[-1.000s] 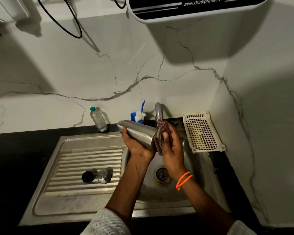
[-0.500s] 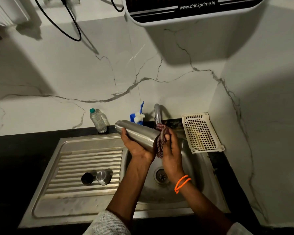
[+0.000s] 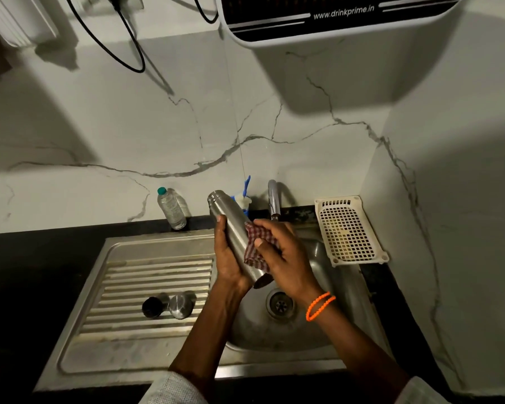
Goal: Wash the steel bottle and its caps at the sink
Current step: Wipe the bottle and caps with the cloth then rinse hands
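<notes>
From the head camera we see the steel bottle (image 3: 233,225) held tilted over the sink basin (image 3: 327,287), its open neck up and away toward the back wall. Our left hand (image 3: 228,258) wraps its fingers around the bottle's body, while our right hand (image 3: 283,258) clamps a checked cloth (image 3: 255,249) against the bottle's side, thumb on the cloth. Two caps (image 3: 169,305) sit side by side on the ribbed drainboard (image 3: 129,287), near its basin edge. The tap (image 3: 273,199) stands at the back rim.
</notes>
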